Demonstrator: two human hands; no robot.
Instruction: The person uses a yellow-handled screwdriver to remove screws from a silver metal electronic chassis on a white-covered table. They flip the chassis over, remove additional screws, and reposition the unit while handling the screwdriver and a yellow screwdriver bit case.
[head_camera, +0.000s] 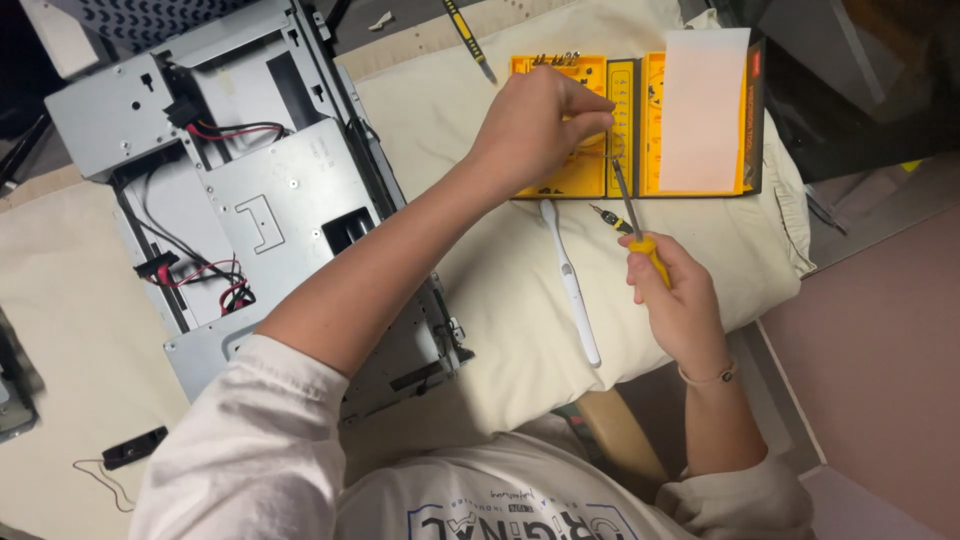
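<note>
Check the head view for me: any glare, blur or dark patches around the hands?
Head view: sharp around both hands; white card on the yellow bit case is washed out; screwdriver shaft slightly soft; corners fall dark, especially upper right.

Your yellow-handled screwdriver (636, 222) stands tilted, shaft tip up at the open yellow bit case (580, 120), which lies flat on the cream cloth.
</note>
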